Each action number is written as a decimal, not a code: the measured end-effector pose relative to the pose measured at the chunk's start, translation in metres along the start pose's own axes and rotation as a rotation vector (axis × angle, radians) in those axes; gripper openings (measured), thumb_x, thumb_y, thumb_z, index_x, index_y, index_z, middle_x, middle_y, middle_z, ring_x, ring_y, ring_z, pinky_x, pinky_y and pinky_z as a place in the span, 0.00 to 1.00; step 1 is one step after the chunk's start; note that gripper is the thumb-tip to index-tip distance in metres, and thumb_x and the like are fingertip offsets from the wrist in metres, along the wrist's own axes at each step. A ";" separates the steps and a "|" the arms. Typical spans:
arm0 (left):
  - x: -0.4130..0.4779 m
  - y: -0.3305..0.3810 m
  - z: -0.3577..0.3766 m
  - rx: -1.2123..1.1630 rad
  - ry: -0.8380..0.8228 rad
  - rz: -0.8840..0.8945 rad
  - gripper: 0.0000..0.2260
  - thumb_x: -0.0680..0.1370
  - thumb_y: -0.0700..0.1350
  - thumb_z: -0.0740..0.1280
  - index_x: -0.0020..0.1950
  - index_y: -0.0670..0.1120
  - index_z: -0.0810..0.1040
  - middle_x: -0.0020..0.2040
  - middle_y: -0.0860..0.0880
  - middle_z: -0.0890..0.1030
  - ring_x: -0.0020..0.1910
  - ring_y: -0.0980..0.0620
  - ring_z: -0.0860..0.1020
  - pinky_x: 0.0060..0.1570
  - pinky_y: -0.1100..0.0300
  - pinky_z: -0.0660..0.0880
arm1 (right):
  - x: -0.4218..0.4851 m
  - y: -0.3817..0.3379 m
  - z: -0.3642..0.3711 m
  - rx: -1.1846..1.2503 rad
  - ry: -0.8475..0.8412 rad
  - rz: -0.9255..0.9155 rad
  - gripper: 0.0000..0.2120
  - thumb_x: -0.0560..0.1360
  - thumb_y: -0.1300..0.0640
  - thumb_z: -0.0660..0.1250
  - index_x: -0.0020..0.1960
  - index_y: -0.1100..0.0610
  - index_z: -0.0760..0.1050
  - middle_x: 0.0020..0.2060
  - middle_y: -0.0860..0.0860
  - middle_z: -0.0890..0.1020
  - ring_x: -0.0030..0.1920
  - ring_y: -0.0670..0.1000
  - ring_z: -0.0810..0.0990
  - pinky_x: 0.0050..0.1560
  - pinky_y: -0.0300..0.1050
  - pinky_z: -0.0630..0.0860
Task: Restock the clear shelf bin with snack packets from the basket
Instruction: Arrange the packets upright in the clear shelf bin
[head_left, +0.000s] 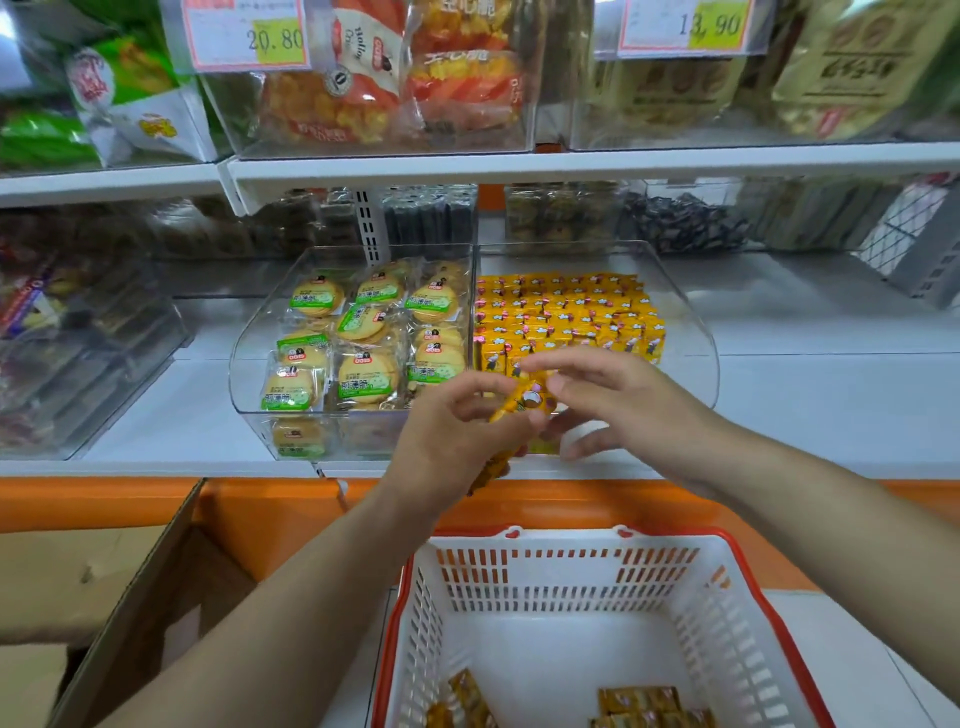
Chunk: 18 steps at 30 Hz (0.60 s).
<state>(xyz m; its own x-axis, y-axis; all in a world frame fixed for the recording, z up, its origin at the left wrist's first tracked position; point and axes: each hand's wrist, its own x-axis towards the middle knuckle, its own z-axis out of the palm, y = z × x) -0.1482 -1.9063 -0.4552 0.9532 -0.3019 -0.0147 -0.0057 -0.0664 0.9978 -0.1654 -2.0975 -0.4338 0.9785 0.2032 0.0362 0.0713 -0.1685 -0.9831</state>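
Now at white shelf (805, 322), biggest thing in view. Below it, white basket (571, 566) w/ red rim, nearly bare inside (only a few yellow packets (639, 699) left along near edge). Up on shelf, clear shelf bin (698, 332), split in two: round biscuit packs (363, 338) on left side, rows of yellow snack packets (566, 306) standing upright on right side, front row not yet full. Just in front of bin, abt at the divider: left hand (452, 436) curled round a small stack (527, 402) of same yellow packets, right hand (623, 400) pinching top one btwn thumb & forefinger, other fingers spread loose. Judged step: peeling one off to slot into front row.

Risks from here:
- Slackening left grip during handover, losing rest of stack onto shelf lip or floor.
- Pushing new packet in too hard, toppling upright rows behind.
- Drifting left of divider, landing it among biscuits.
- Can't tell how many packets in stack, so misjudging fit also poss.
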 end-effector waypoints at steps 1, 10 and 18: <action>-0.001 0.001 0.003 0.009 -0.001 0.009 0.19 0.69 0.49 0.78 0.59 0.47 0.83 0.47 0.43 0.86 0.38 0.49 0.84 0.38 0.56 0.82 | -0.001 0.000 -0.001 0.012 -0.002 -0.003 0.10 0.80 0.55 0.67 0.59 0.47 0.82 0.44 0.48 0.83 0.43 0.53 0.86 0.40 0.44 0.82; 0.001 0.007 0.001 -0.160 0.006 -0.023 0.27 0.61 0.45 0.79 0.60 0.51 0.82 0.54 0.43 0.86 0.45 0.48 0.87 0.43 0.61 0.81 | -0.005 0.008 -0.027 0.251 0.050 0.073 0.06 0.68 0.55 0.76 0.43 0.53 0.81 0.43 0.56 0.85 0.45 0.61 0.86 0.42 0.47 0.84; 0.005 0.005 -0.003 -0.151 0.039 -0.035 0.01 0.77 0.45 0.73 0.48 0.48 0.84 0.35 0.55 0.84 0.35 0.60 0.82 0.43 0.57 0.76 | -0.006 0.010 -0.006 -0.072 0.004 0.016 0.03 0.76 0.56 0.73 0.45 0.48 0.82 0.44 0.47 0.85 0.45 0.50 0.86 0.41 0.46 0.84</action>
<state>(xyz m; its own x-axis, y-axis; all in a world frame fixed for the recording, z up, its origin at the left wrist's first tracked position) -0.1426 -1.9058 -0.4502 0.9631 -0.2644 -0.0496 0.0699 0.0680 0.9952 -0.1693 -2.1066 -0.4428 0.9804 0.1958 0.0218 0.0696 -0.2406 -0.9681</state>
